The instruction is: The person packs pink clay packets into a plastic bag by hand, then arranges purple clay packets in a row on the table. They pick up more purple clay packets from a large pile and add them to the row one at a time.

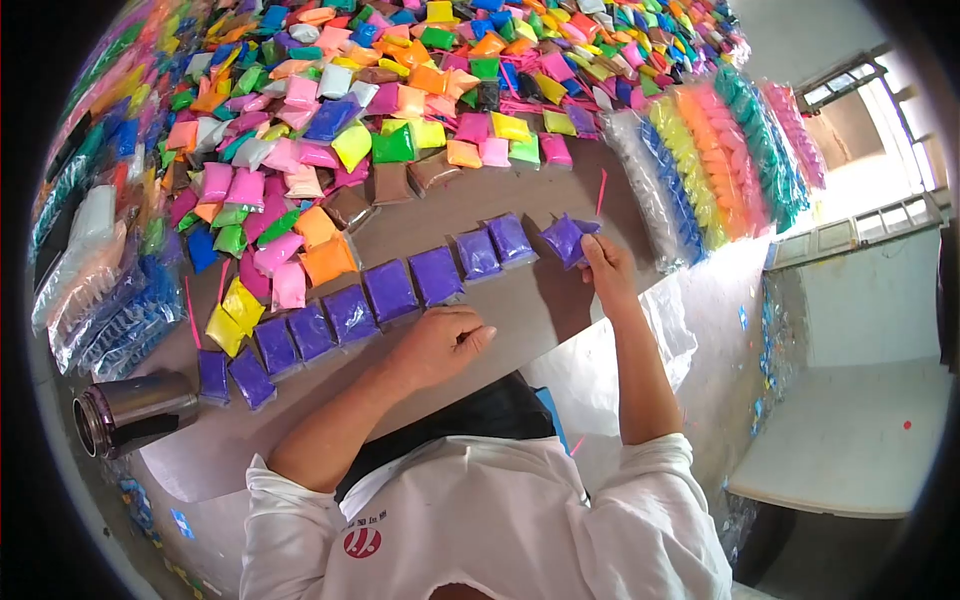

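Note:
A slanting row of several purple packets (391, 289) lies along the front part of the brown table (400, 222). My right hand (608, 270) pinches a purple packet (564, 240) by its edge, just past the right end of the row. Below the middle of the row, my left hand (440, 345) rests near the table's front edge with its fingers curled; whether anything is inside them is hidden. At the row's left end, two purple packets (252, 378) sit tilted and slightly lower than the others.
A large heap of many-coloured packets (430, 80) covers the back and left. Long bagged strips of packets (715, 160) stand at the right, more bags (95, 280) at the left. A metal flask (135, 412) lies at the left corner. Clear plastic (655, 340) hangs at the right edge.

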`<state>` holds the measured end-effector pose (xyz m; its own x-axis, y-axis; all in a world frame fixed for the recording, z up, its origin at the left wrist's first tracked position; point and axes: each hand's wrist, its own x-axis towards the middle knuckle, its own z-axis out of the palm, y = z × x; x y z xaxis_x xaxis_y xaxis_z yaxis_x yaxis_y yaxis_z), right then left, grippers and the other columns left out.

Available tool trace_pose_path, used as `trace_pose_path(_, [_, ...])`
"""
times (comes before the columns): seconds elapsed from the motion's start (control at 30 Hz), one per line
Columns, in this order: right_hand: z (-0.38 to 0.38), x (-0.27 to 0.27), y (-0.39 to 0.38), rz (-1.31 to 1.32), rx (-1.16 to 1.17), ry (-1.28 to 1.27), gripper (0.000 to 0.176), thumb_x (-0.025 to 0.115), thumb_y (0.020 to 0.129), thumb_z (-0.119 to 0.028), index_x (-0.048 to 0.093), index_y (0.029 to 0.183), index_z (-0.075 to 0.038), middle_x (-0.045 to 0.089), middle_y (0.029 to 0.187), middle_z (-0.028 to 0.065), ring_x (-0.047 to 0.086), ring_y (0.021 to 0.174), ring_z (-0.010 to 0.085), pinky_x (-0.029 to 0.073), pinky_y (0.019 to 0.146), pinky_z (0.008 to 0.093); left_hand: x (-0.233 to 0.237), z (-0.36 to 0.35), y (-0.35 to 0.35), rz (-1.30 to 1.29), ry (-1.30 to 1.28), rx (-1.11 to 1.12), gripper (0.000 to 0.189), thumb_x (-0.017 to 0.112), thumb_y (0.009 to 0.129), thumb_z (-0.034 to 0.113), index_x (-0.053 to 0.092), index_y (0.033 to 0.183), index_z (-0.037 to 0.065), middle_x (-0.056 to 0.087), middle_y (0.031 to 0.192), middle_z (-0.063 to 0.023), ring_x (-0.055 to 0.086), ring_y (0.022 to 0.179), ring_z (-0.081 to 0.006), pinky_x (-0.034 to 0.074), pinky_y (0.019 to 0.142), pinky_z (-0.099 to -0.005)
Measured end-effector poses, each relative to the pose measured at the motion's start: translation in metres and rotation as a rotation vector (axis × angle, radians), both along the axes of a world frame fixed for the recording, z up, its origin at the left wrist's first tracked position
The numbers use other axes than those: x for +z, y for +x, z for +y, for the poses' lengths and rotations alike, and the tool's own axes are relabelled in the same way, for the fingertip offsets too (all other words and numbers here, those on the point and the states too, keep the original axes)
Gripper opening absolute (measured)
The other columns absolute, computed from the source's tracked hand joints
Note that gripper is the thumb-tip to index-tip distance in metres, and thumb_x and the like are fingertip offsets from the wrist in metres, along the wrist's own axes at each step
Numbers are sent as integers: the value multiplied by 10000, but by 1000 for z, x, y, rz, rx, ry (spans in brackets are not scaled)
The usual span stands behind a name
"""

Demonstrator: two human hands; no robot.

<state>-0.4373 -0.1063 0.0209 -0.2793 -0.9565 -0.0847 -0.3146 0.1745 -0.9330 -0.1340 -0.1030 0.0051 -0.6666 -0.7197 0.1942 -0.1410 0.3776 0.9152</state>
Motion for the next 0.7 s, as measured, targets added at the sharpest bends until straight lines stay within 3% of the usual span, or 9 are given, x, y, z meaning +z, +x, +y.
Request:
trace_pose_path(0.07, [0, -1, -3, 8, 0, 14, 312, 566, 1014, -333, 688, 916, -62, 607, 776, -29, 508, 637, 48, 412, 578, 217, 3, 1, -1, 15, 21, 10, 276, 615, 938, 189, 566, 777, -30, 569, 761, -192, 565, 725, -389, 463, 666, -441])
trace_pose_path(0.37, [-3, -11, -17, -223, -42, 31, 226, 611, 991, -262, 703, 963, -57, 654, 854, -30, 553, 727, 55, 458, 645, 231, 3, -1, 0, 8, 20, -15, 279, 606, 948, 192, 575, 783, -31, 572, 754, -186, 565, 714, -379, 464, 661, -434])
trace_pose_path(0.47, [1, -8, -5, -497, -76, -105, 226, 631, 981, -272, 716, 999, -63, 653, 845, -43, 550, 722, 55, 457, 680, 230, 1, 0, -2, 39, 16, 0, 290, 606, 954, 203, 575, 782, -28, 571, 750, -185, 565, 709, -379, 464, 657, -433])
trace_pose_path(0.57, [15, 8, 20, -550, -41, -141, 212, 637, 978, -248, 718, 994, -53, 670, 867, -26, 571, 769, 69, 463, 720, 246, 0, -1, -1, 22, 2, -5, 249, 599, 962, 184, 610, 833, -29, 588, 744, -147, 573, 681, -301, 461, 638, -377])
trace_pose_path(0.7, [46, 10, 60, -520, 48, -113, 225, 641, 975, -221, 719, 986, -10, 662, 903, 2, 568, 792, 83, 456, 721, 243, 0, -3, 2, -13, 20, -44, 338, 585, 978, 279, 609, 840, -28, 582, 746, -147, 565, 688, -305, 451, 633, -388])
